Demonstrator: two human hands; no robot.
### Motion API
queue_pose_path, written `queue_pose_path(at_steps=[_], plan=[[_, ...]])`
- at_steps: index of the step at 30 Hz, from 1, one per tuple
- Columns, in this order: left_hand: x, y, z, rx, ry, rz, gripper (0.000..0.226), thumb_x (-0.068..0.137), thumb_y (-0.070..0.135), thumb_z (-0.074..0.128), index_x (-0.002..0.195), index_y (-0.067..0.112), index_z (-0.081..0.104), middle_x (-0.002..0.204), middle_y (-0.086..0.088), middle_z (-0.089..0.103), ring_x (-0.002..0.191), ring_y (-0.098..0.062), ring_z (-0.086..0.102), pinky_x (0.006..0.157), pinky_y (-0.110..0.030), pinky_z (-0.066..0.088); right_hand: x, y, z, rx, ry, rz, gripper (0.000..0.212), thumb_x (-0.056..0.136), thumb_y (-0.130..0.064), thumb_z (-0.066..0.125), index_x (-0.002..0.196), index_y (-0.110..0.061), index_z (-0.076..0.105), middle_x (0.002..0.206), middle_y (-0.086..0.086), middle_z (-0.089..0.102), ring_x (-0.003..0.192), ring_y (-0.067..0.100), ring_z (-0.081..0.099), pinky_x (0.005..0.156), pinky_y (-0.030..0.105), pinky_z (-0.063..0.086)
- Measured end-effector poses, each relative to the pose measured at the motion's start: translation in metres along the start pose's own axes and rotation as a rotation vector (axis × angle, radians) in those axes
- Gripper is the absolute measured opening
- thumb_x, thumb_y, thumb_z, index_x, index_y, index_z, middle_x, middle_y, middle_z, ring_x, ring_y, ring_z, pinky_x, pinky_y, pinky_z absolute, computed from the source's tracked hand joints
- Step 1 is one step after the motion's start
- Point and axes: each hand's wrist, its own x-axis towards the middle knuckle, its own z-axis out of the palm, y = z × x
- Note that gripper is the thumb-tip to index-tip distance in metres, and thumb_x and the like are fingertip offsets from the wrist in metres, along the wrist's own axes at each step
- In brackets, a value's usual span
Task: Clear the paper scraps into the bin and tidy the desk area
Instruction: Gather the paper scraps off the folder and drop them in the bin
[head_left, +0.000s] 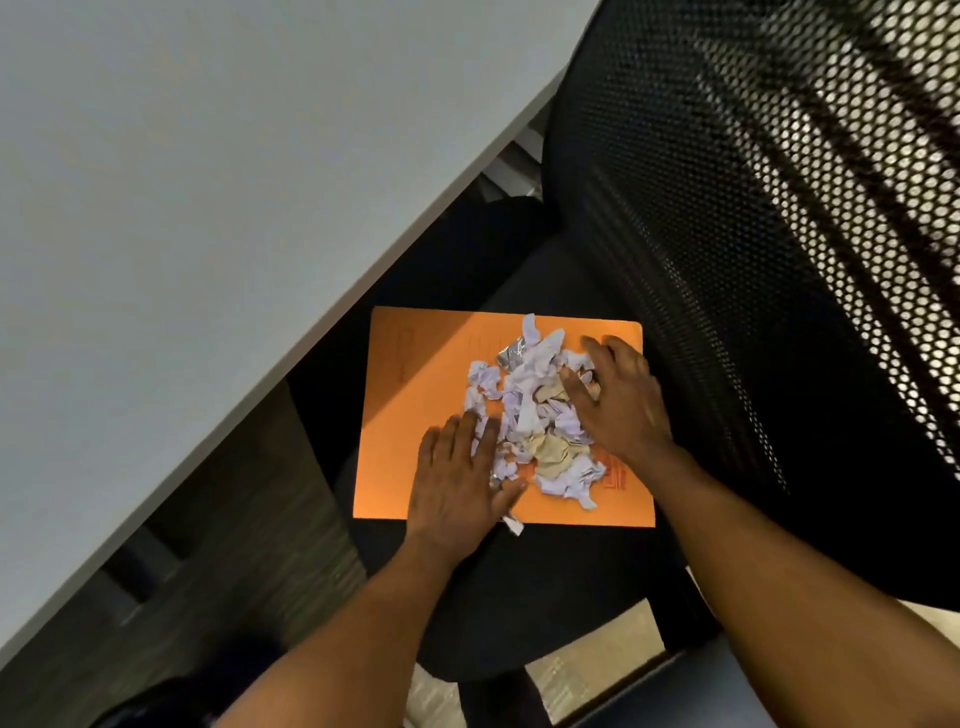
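Note:
An orange folder (415, 374) lies flat on the black seat of an office chair (519, 587). A heap of crumpled white, beige and foil paper scraps (535, 410) sits on its middle. My left hand (460, 478) lies flat on the folder at the heap's left edge, fingers together and touching the scraps. My right hand (618, 400) rests on the heap's right side, fingers spread over the scraps. One small scrap (514, 525) pokes over the folder's near edge. No bin is in view.
A grey desk top (208, 208) fills the left and top, its edge running diagonally just left of the folder. The chair's black mesh backrest (779, 234) rises on the right. Dark carpet (260, 519) shows under the desk.

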Motion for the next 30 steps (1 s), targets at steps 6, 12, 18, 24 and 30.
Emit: queue_pose_path(at_steps=[6,12,18,24,30], plan=[[0.014,-0.015,0.001,-0.06,0.122,0.081,0.076,0.089,0.068,0.046,0.148,0.023,0.03,0.153,-0.02,0.031,0.132,-0.038,0.038,0.099,-0.048,0.039,-0.012,-0.008,0.01,0.14,0.035,-0.077,0.051,0.094,-0.028,0.049,0.141,-0.01,0.042,0.142,0.015,0.041,0.129,0.03,0.036,0.103,0.051,0.036],[0.048,-0.024,-0.01,-0.032,0.023,0.195,0.101,0.076,0.084,0.042,0.154,0.024,0.016,0.163,-0.014,0.003,0.149,-0.035,0.002,0.111,-0.055,0.018,-0.031,-0.016,0.018,0.041,0.095,-0.062,0.059,0.093,-0.057,0.032,0.137,-0.02,0.046,0.138,0.006,0.047,0.125,0.026,0.04,0.097,0.047,0.036],[0.051,-0.032,-0.008,0.016,0.061,0.322,0.075,0.089,0.072,0.039,0.137,0.015,0.046,0.131,-0.013,0.054,0.115,-0.031,0.047,0.091,-0.044,0.041,-0.04,-0.004,0.025,-0.08,0.06,-0.09,0.053,0.094,-0.052,0.035,0.126,-0.015,0.056,0.126,0.013,0.054,0.108,0.032,0.05,0.082,0.045,0.045],[0.051,-0.029,-0.016,0.031,0.071,0.369,0.042,0.085,0.042,0.053,0.11,0.008,0.061,0.098,-0.018,0.061,0.073,-0.034,0.057,0.047,-0.034,0.044,-0.034,-0.006,0.022,-0.031,0.026,-0.101,0.038,0.097,-0.04,0.048,0.122,-0.013,0.058,0.109,0.015,0.055,0.089,0.032,0.06,0.062,0.04,0.052],[0.061,-0.028,-0.033,-0.097,-0.014,0.218,0.028,0.086,0.029,0.066,0.097,0.004,0.059,0.087,-0.018,0.064,0.069,-0.038,0.061,0.055,-0.034,0.029,-0.028,-0.004,0.012,0.106,0.152,-0.067,0.031,0.098,-0.03,0.052,0.103,-0.001,0.061,0.095,0.02,0.062,0.075,0.037,0.06,0.061,0.043,0.051]])
